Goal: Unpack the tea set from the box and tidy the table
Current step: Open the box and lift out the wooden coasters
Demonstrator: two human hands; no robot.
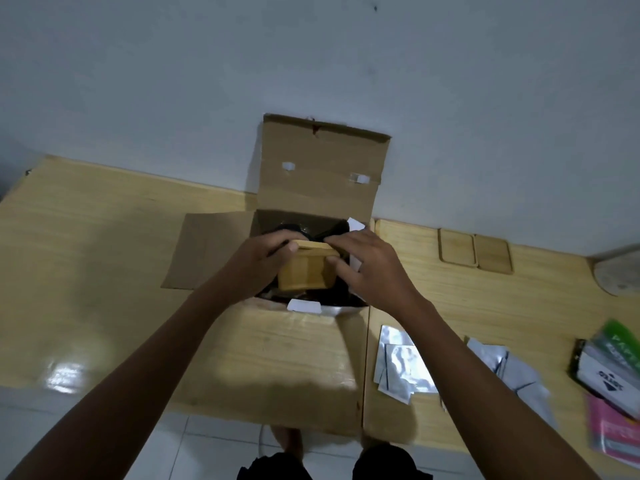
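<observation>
An open cardboard box [311,188] stands on the wooden table [86,254], its rear flap upright against the wall and its left flap lying flat. Inside lie dark packing and white paper slips. A small wooden box [303,273] sits just above the box's opening. My left hand [258,263] grips its left side with the thumb on the top edge. My right hand [369,268] holds its right side, fingers spread over the top. Two wooden coasters [474,250] lie on the table to the right, by the wall.
Silver foil packets [403,365] and more wrappers [519,372] lie on the table at the right. A stack of coloured packets and booklets [613,382] sits at the far right edge. A pale round object [620,271] rests near the wall. White floor tiles show below.
</observation>
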